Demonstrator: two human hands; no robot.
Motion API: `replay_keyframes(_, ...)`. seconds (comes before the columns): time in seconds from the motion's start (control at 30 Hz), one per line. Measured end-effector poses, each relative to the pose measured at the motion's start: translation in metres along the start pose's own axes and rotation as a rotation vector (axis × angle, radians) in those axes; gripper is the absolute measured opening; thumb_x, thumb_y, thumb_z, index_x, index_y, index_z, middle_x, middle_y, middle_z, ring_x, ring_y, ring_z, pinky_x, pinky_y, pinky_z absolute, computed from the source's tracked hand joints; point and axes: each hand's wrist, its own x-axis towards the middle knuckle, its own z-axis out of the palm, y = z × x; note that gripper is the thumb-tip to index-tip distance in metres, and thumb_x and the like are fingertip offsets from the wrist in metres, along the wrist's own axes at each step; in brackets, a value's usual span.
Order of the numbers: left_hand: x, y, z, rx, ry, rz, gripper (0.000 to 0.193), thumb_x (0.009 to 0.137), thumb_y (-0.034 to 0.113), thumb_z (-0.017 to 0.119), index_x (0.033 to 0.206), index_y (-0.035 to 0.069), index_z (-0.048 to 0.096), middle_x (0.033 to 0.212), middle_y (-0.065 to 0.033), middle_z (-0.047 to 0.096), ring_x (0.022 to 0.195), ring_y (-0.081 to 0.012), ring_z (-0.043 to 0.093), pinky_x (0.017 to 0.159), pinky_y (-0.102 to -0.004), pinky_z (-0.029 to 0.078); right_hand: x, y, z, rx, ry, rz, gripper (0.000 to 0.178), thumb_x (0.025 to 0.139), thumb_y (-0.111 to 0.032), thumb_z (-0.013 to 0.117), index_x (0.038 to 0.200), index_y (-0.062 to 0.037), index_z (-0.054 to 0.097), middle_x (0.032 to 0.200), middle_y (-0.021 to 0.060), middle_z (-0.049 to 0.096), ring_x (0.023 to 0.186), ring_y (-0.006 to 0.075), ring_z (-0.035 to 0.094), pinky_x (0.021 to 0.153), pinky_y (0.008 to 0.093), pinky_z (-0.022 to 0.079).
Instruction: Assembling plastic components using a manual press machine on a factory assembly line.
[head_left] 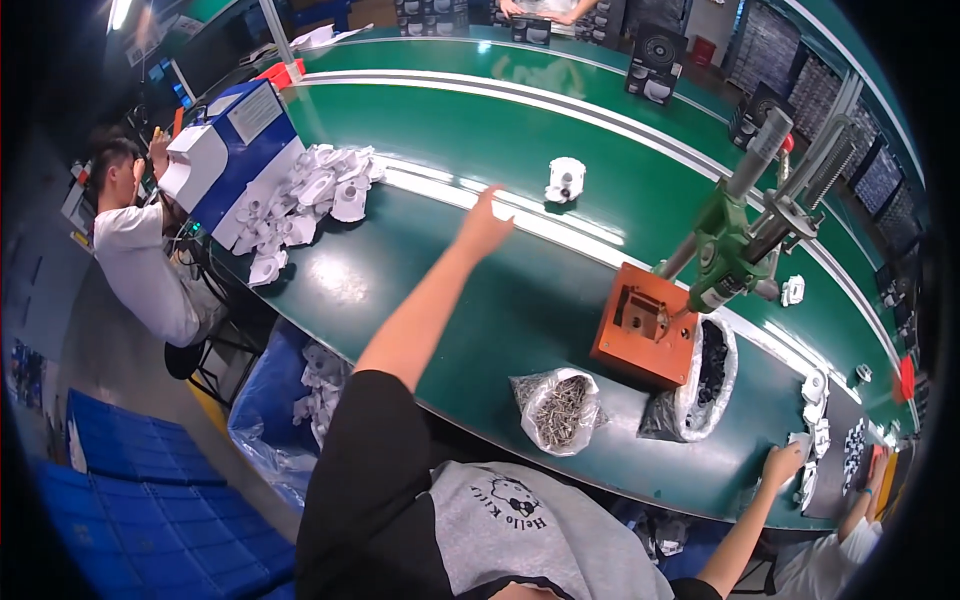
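Observation:
My left hand [485, 230] reaches out over the far edge of the green bench, its fingers apart and nothing in them. Beyond it and to the right, a white molded plastic part [566, 178] with a round dark opening lies on the green conveyor belt. Far to the right, my right hand [784, 462] is closed on a white plastic part [800, 443], mostly hidden by the fingers. It is beside a row of similar white parts [815, 436]. Between my hands stands a green hand press [720, 250] over an orange base block [630, 345].
An open bag of metal screws [562, 412] and a bag of black pieces [712, 375] sit near the press. White parts are heaped [300, 200] by a blue-and-white machine [235, 150]. Co-workers are at left, right and far side. A blue-lined bin [275, 400] stands below.

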Motion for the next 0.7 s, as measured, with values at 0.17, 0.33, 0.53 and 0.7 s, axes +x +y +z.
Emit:
replay_keyframes(0.17,-0.032,-0.146,-0.177,1.068,0.444,0.04,0.06,0.073,0.035,0.067,0.122,0.002,0.054,0.12,-0.0208,0.055,0.113,-0.0342,0.052,0.096,-0.0477,0.038,-0.021,0.045,0.024,0.006,0.131,0.073,0.063,0.08,-0.024,0.064,0.132,0.0031,0.041,0.125,0.0261,0.049,0.114,0.039,0.049,0.097,0.0442,0.042)
replay_keyframes(0.33,-0.098,-0.225,-0.324,1.467,0.152,-0.772,0.083,0.077,0.071,0.054,0.126,0.004,0.053,0.121,-0.0208,0.057,0.11,-0.0361,0.056,0.089,-0.05,0.046,-0.043,0.036,0.007,0.067,-0.104,0.175,0.082,0.087,-0.048,0.056,0.144,0.0023,0.025,0.146,0.0231,0.031,0.133,0.0352,0.036,0.106,0.0428,0.032)
replay_keyframes(0.53,-0.133,-0.275,-0.387,0.909,-0.045,-0.418,0.071,0.084,0.035,0.065,0.139,0.002,0.036,0.132,-0.0238,0.049,0.121,-0.0383,0.049,0.099,-0.0423,0.04,-0.039,-0.014,-0.054,-0.121,0.094,0.295,0.072,0.073,-0.05,0.067,0.133,-0.0178,0.046,0.126,0.0148,0.048,0.112,0.033,0.048,0.09,0.0475,0.042)
replay_keyframes(0.7,-0.134,-0.19,-0.364,1.153,0.03,-0.599,0.046,0.094,0.026,0.045,0.139,0.018,0.038,0.122,-0.0186,0.058,0.105,-0.0419,0.056,0.084,-0.0477,0.045,-0.03,0.003,-0.034,0.058,-0.084,0.427,0.069,0.079,-0.05,0.063,0.136,-0.017,0.042,0.138,0.0179,0.038,0.129,0.0395,0.034,0.094,0.0565,0.038)
